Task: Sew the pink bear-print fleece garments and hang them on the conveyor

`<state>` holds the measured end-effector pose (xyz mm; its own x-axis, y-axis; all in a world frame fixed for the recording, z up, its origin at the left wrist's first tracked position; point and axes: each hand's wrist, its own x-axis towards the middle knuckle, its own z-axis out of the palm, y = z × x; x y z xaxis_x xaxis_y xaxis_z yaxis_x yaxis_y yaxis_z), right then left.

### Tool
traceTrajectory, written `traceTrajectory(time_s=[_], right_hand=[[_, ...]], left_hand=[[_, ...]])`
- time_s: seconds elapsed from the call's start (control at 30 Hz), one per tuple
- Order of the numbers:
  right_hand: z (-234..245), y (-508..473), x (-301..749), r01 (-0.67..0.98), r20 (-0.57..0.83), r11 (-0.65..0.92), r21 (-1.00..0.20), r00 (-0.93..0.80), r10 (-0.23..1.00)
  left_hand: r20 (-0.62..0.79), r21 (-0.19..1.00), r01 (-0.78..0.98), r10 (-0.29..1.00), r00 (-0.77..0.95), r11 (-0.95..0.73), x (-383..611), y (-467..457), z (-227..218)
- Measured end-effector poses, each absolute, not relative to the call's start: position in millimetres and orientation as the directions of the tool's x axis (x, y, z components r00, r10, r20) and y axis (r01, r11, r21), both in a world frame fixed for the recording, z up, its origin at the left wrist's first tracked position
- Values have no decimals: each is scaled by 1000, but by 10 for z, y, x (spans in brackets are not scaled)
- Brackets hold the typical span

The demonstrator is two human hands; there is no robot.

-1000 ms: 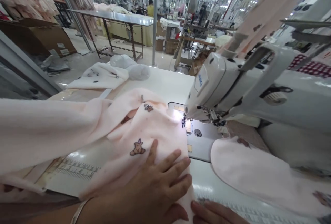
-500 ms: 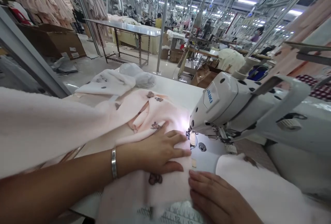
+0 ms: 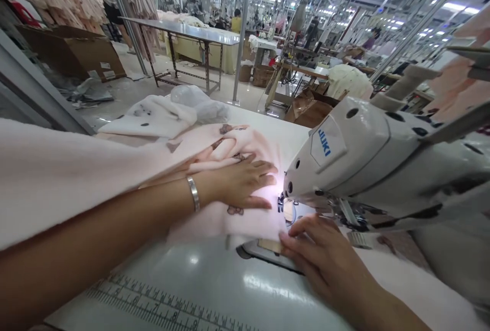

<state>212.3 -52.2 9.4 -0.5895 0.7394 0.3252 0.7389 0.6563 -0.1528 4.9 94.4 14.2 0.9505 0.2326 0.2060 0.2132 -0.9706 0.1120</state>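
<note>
Two hands in view, both the person's own. One sewing machine (image 3: 367, 152), white, marked JUKI, fills the right half of the frame. One piece of pale pink fabric (image 3: 214, 157) with small brown printed figures runs from the left edge across the table (image 3: 214, 290) to the needle area at centre. One silver bracelet (image 3: 193, 193) on the left wrist.

Left hand (image 3: 239, 185), centre of frame: palm down, fingers spread flat and pressing the pink fabric against the table, fingertips just short of the lit needle area (image 3: 281, 201). The fabric lies under the whole hand and bunches up beyond the fingers.

Right hand (image 3: 317, 249), lower centre-right: fingers held together and laid flat, tips resting at the near edge of the fabric just in front of the machine's foot. Whether they pinch the edge or only press on it cannot be told.

A printed ruler strip (image 3: 153, 303) runs along the table's near edge, lower left.

Behind the fabric, upper centre-left: one white folded garment (image 3: 153, 117) with a clear plastic bag (image 3: 199, 101) just beside it.

Upper left: one open cardboard box (image 3: 72, 53) on the floor; contents not visible. Long steel table (image 3: 184, 30) farther back, other workers small in the distance.
</note>
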Motion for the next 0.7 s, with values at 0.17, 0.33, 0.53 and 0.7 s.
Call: traceTrajectory(time_s=[0.17, 0.33, 0.53, 0.7], right_hand=[[-53, -375, 2198, 785, 309, 617, -57, -574, 759], [1, -381, 2131, 780, 334, 616, -112, -554, 763], [296, -683, 1914, 670, 465, 735, -105, -620, 632], [172, -1023, 1790, 602, 453, 798, 0, -712, 537]], left_hand=[[180, 105, 210, 226, 957, -972, 163, 1304, 114], [147, 86, 247, 258, 955, -965, 170, 1467, 121], [237, 55, 534, 531, 814, -843, -157, 141, 36], [312, 26, 388, 376, 872, -921, -261, -630, 78]])
